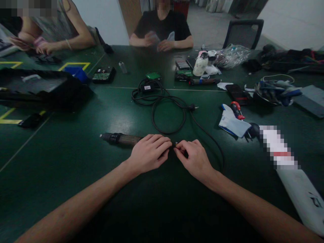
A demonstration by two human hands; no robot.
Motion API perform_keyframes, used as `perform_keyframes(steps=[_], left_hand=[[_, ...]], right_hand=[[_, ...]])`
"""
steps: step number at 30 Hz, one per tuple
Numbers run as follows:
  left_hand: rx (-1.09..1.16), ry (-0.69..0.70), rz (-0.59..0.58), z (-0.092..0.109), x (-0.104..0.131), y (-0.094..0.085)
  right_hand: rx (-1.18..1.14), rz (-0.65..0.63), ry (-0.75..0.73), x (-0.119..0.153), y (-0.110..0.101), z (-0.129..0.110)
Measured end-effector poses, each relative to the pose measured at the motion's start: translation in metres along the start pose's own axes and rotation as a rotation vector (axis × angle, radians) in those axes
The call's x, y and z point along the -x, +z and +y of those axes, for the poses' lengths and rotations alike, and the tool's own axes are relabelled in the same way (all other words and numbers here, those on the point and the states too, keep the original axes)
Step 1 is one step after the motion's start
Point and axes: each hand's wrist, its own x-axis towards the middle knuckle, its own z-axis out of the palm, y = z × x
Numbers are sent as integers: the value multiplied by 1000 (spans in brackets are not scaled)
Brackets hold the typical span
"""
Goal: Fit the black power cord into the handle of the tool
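Note:
A dark electric screwdriver (126, 139) lies on the green table (106, 199), its tip pointing left. My left hand (152, 152) is wrapped over its right end. Close beside that end, my right hand (193, 157) pinches a small connector (176, 144), mostly hidden by the fingertips. A black cable (168, 131) lies in loops beyond my hands, with a labelled box (147, 87) and a plug (193, 107) on it. One stretch of cable runs down behind my right hand.
Gloves (233, 122) and a red-handled tool (237, 110) lie right, near a long white package (301, 189). A black tray (37, 87) stands left. Circuit boards, a bottle (200, 64) and another screwdriver (205, 81) lie farther back. Two people sit across the table.

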Motion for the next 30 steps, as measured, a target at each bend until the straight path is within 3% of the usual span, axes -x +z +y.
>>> perform_keyframes(steps=[30], left_hand=[[-19, -27, -7, 2, -1, -1]], right_hand=[[6, -10, -8, 0, -1, 0]])
